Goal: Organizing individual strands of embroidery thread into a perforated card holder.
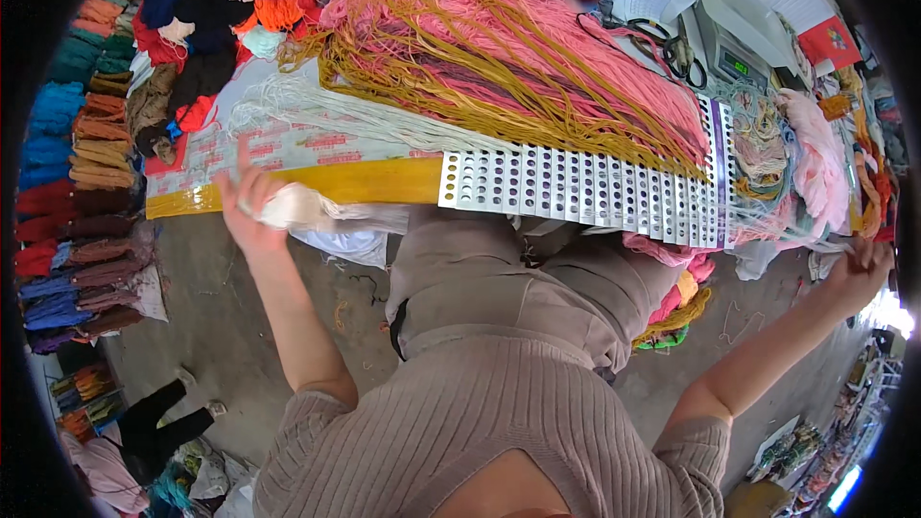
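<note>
My left hand point(246, 203) is closed around a cream bundle of thread point(295, 207), one finger pointing up, just off the yellow front strip of the table point(369, 182). The bundle's loose tail trails right, blurred, toward a long white card with rows of punched holes point(576, 194). Far to the right, my right hand point(857, 276) is raised with its fingers pinched together. Thin pale strands point(791, 228) run from the card's right end to those fingers. Behind the card lie white threads point(384, 120), mustard threads point(480, 115) and pink threads point(595, 53).
Black-handled scissors point(683, 62) and a digital scale point(737, 62) stand at the back right. Tangled multicolour threads point(763, 139) and a pink skein point(823, 168) lie right of the card. Shelves of coloured skeins point(101, 153) line the left. Another person point(134, 441) is at lower left.
</note>
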A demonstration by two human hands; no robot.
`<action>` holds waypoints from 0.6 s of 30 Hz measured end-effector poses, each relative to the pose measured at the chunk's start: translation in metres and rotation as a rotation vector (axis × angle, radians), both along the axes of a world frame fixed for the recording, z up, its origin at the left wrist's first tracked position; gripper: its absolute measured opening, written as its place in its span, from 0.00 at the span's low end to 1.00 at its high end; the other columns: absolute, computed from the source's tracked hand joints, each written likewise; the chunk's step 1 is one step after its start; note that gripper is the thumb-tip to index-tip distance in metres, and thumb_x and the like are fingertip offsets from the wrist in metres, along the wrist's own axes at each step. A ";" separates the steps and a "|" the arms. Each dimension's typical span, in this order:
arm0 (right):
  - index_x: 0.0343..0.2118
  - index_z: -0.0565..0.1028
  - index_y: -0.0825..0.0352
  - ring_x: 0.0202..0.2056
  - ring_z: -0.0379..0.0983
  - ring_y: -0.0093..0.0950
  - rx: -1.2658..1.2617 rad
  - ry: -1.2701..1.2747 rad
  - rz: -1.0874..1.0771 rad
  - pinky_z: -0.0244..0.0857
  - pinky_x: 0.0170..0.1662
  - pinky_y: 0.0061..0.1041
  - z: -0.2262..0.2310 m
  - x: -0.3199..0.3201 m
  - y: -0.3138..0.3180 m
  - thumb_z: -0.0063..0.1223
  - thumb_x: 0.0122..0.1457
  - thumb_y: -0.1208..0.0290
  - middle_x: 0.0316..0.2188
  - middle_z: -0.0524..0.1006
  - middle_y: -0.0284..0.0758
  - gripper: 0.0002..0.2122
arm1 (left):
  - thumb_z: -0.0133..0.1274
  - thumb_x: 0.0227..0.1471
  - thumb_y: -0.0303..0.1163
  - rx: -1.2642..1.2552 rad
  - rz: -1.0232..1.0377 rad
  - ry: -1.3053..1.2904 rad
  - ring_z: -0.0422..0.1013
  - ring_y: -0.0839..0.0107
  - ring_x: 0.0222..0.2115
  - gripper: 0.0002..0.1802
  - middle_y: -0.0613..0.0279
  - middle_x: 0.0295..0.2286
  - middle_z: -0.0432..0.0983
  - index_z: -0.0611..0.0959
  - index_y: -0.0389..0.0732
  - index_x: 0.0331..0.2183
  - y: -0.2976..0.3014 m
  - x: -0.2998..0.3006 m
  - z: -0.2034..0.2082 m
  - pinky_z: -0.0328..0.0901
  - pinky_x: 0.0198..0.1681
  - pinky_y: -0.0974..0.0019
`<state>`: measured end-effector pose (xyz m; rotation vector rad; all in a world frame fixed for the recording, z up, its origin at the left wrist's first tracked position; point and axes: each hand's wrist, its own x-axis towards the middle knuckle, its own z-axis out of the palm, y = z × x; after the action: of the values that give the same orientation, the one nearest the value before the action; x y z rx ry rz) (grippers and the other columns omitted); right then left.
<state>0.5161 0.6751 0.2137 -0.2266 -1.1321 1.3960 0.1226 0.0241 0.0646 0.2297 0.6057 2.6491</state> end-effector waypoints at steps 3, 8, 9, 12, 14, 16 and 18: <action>0.34 0.72 0.67 0.25 0.66 0.16 0.363 -0.837 -0.293 0.61 0.31 0.16 -0.055 -0.093 -0.100 0.48 0.56 0.70 0.23 0.70 0.26 0.06 | 0.47 0.53 0.40 -0.249 -0.080 -0.118 0.66 0.72 0.24 0.25 0.61 0.28 0.71 0.67 0.35 0.50 0.099 0.032 0.003 0.63 0.30 0.69; 0.34 0.71 0.69 0.20 0.68 0.18 0.191 -1.097 0.635 0.63 0.26 0.18 -0.138 -0.197 -0.228 0.49 0.54 0.73 0.19 0.73 0.31 0.07 | 0.47 0.53 0.44 -0.579 -0.702 -0.112 0.71 0.65 0.38 0.25 0.58 0.45 0.68 0.70 0.38 0.47 0.190 0.070 0.002 0.69 0.35 0.67; 0.32 0.73 0.70 0.18 0.68 0.18 0.152 -1.109 0.706 0.63 0.24 0.19 -0.159 -0.203 -0.230 0.49 0.53 0.75 0.18 0.73 0.32 0.06 | 0.47 0.53 0.46 -0.626 -0.778 -0.135 0.71 0.65 0.38 0.25 0.57 0.45 0.68 0.70 0.39 0.47 0.202 0.074 -0.002 0.69 0.33 0.68; 0.28 0.76 0.69 0.17 0.68 0.20 0.229 -1.245 0.682 0.61 0.22 0.20 -0.178 -0.215 -0.236 0.48 0.53 0.70 0.17 0.74 0.31 0.08 | 0.48 0.53 0.48 -0.725 -0.846 -0.170 0.73 0.66 0.35 0.25 0.58 0.43 0.69 0.71 0.40 0.46 0.221 0.079 -0.012 0.69 0.26 0.71; 0.29 0.76 0.68 0.16 0.68 0.20 0.207 -1.292 0.656 0.61 0.21 0.21 -0.185 -0.219 -0.236 0.49 0.53 0.68 0.17 0.74 0.31 0.08 | 0.49 0.53 0.45 -0.819 -0.880 -0.162 0.73 0.70 0.29 0.22 0.59 0.38 0.71 0.72 0.40 0.43 0.229 0.076 -0.015 0.66 0.21 0.73; 0.29 0.77 0.65 0.17 0.69 0.22 0.189 -1.326 0.609 0.62 0.23 0.24 -0.190 -0.221 -0.237 0.49 0.52 0.64 0.17 0.75 0.30 0.10 | 0.49 0.52 0.43 -0.856 -0.890 -0.113 0.72 0.73 0.25 0.20 0.61 0.36 0.72 0.72 0.39 0.42 0.236 0.073 -0.021 0.63 0.19 0.74; 0.29 0.77 0.65 0.18 0.70 0.22 0.205 -1.349 0.545 0.62 0.25 0.25 -0.190 -0.225 -0.241 0.49 0.51 0.63 0.17 0.75 0.30 0.11 | 0.49 0.51 0.36 -0.925 -0.814 -0.026 0.68 0.79 0.17 0.14 0.63 0.29 0.74 0.74 0.39 0.39 0.245 0.076 -0.021 0.57 0.15 0.76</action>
<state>0.2916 0.4339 0.0235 -0.8290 -2.5730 1.5474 0.1982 0.2689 0.0440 0.1156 1.3047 1.4183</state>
